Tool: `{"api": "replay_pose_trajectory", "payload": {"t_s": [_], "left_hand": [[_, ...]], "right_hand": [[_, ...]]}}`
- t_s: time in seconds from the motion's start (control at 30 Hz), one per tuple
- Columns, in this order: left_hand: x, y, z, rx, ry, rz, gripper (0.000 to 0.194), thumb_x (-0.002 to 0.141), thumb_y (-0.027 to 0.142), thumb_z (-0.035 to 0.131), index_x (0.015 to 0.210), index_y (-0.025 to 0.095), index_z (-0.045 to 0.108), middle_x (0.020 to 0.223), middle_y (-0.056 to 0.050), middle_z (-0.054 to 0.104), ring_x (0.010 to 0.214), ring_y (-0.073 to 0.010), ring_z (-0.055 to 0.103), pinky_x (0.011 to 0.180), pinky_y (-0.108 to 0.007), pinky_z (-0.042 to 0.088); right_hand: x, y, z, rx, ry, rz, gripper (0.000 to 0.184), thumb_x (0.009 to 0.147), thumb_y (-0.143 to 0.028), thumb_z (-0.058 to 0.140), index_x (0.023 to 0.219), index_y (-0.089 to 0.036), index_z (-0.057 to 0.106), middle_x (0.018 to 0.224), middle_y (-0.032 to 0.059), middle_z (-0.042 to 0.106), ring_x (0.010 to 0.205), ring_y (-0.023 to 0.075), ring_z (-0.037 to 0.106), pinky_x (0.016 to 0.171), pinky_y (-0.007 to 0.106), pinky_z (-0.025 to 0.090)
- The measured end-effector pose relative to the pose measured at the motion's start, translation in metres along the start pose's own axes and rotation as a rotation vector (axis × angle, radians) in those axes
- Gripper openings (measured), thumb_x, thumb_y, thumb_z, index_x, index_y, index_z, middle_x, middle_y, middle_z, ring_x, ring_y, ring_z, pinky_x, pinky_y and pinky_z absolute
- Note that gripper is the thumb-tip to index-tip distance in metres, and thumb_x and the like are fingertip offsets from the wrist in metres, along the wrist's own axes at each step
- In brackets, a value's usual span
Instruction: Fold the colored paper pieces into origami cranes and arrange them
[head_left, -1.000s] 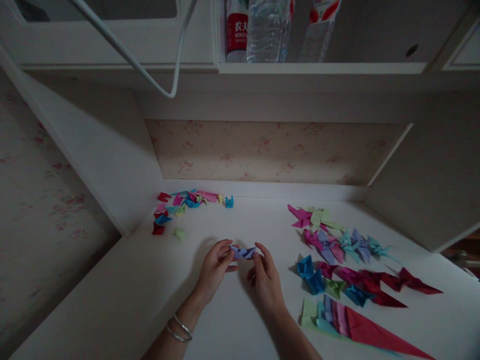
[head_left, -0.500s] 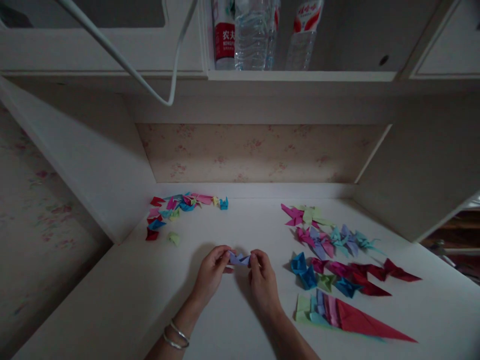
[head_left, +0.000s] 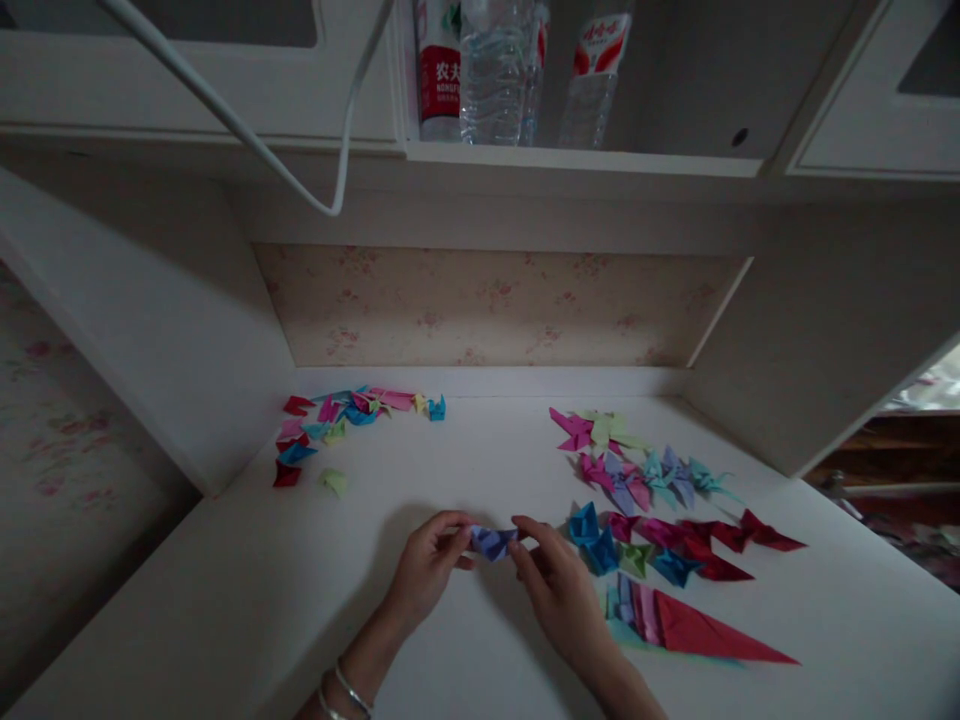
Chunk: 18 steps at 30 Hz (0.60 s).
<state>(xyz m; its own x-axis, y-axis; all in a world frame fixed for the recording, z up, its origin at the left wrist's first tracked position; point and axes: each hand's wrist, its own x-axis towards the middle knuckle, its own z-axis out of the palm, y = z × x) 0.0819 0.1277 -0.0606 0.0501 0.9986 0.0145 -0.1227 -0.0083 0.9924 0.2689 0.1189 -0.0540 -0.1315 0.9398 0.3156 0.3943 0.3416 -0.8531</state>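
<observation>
A small folded lilac paper piece [head_left: 491, 542] is pinched between both my hands just above the white desk [head_left: 465, 470]. My left hand [head_left: 429, 565], with bangles on its wrist, grips the piece's left end with closed fingers. My right hand [head_left: 559, 590] grips the right end with thumb and fingers. Both hands are near the desk's front middle.
Several coloured folded paper shapes [head_left: 645, 500] lie to the right of my hands, with flat paper sheets [head_left: 675, 625] in front of them. A scatter of small folded paper bits [head_left: 337, 425] lies at the back left. Water bottles [head_left: 495, 70] stand on the shelf above. A white cable [head_left: 247, 130] hangs overhead.
Both hands have stayed on the lilac piece and shifted slightly right and nearer to me. The view has tilted, so the desk items sit a little further left.
</observation>
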Motion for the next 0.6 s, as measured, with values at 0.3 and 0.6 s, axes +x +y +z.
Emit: {"api": "replay_pose_trajectory", "payload": {"t_s": [0.3, 0.6], "left_hand": [[-0.005, -0.003, 0.0, -0.048, -0.153, -0.078, 0.035, 0.078, 0.042, 0.066, 0.102, 0.016, 0.062, 0.101, -0.011, 0.066, 0.087, -0.022, 0.065, 0.067, -0.031, 0.055], [-0.008, -0.007, 0.008, 0.12, -0.297, -0.08, 0.027, 0.078, 0.036, 0.064, 0.097, 0.017, 0.064, 0.096, -0.008, 0.062, 0.074, -0.0154, 0.058, 0.06, -0.026, 0.05]], "right_hand": [[-0.007, -0.002, -0.047, -0.184, -0.176, -0.198, 0.02, 0.094, -0.028, 0.044, 0.094, -0.024, 0.064, 0.097, 0.0079, 0.063, 0.089, 0.0196, 0.06, 0.079, 0.031, 0.049], [-0.033, 0.076, -0.185, -0.419, 0.102, -0.015, 0.032, 0.08, -0.051, 0.058, 0.097, -0.026, 0.069, 0.101, 0.0128, 0.069, 0.09, 0.0281, 0.066, 0.077, 0.038, 0.054]]}}
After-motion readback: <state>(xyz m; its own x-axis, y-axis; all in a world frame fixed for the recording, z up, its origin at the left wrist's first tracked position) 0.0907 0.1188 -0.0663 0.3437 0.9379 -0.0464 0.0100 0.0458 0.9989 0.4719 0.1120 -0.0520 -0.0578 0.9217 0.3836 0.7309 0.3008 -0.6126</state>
